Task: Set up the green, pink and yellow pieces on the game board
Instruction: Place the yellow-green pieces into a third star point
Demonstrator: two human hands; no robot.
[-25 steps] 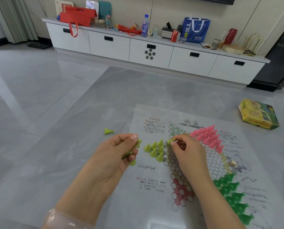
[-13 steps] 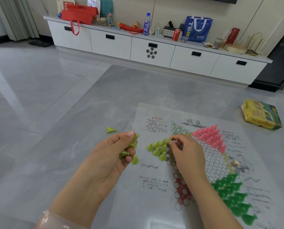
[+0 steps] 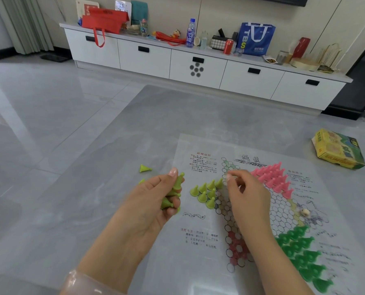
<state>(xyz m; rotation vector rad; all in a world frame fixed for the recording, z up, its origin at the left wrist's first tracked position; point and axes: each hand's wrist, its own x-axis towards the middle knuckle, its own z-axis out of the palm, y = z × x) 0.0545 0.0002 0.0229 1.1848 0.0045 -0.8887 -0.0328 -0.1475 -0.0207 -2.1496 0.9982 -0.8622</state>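
**Desk:** What are the fingers doing here?

**Photographer:** The left hand (image 3: 156, 201) is curled round a clutch of yellow-green cone pieces (image 3: 173, 195), thumb pressed on top, points sticking out toward the game board (image 3: 198, 231). The right hand (image 3: 247, 196) hovers over the board's upper-left point, fingertips (image 3: 230, 177) pinched together just beside the yellow cones already standing (image 3: 207, 192). Motion blur hides whether a piece sits in that pinch, so I cannot tell.

**Desk:** And the rest of the set?

**Photographer:** The pink pieces (image 3: 273, 177) fill their corner at the top right of the star, the dark green pieces (image 3: 300, 252) theirs at the lower right. Two stray yellow cones lie off the board to the left: one on its side (image 3: 145, 168), another (image 3: 142, 181) peeking out behind the left hand. A small pale bead-like object (image 3: 305, 212) rests on the board; the game's box (image 3: 339, 150) lies well apart on the same grey tabletop (image 3: 92, 188).

**Desk:** How would those cones handle?

**Photographer:** They look like light, hard plastic, smooth and easily tipped. I would judge the narrow upper stem the place to pinch, lowering the wide base flat into a cell without brushing the neighbours.
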